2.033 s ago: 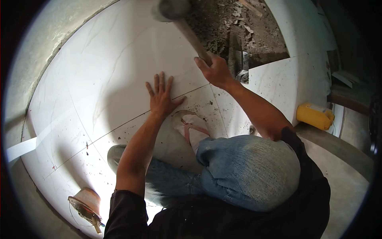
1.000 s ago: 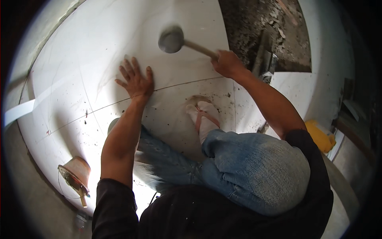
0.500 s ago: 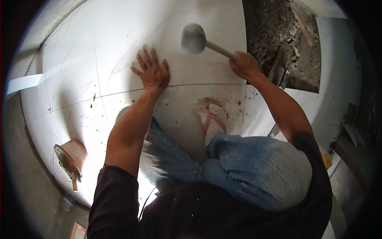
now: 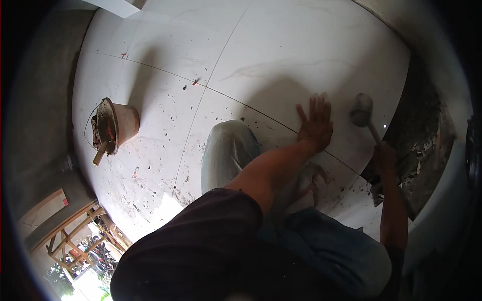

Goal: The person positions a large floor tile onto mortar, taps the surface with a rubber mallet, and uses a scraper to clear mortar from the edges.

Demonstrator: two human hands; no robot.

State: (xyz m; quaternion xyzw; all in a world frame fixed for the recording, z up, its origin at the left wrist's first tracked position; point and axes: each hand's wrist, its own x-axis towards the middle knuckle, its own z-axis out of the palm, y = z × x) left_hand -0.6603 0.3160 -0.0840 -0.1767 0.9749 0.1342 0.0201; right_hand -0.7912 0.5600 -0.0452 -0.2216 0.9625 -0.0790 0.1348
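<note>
My left hand (image 4: 315, 125) lies flat, fingers spread, on a white veined tile (image 4: 271, 55) near a joint line. My right hand (image 4: 384, 156) is closed round the wooden handle of a rubber mallet (image 4: 360, 110); its head is slightly blurred, above the tile's right part, just right of my left hand. Beside them on the right lies a dark untiled patch of rough mortar and rubble (image 4: 422, 160). My bent knee (image 4: 226, 140) and a foot in a sandal (image 4: 311, 185), partly in shadow, are below my hands.
A dirty bucket (image 4: 125, 123) with mortar and a wooden-handled tool stands on the tiles at left. A grey wall (image 4: 45, 140) runs along the left. At lower left are a wooden frame (image 4: 73, 241) and a bright opening with cluttered things beyond. A white strip (image 4: 120, 7) is at the top.
The view has swung leftward, bringing the bucket higher and the opening into sight; the tiles and my arms appear rotated. My left hand stays spread on the tile, my right still holds the mallet.
</note>
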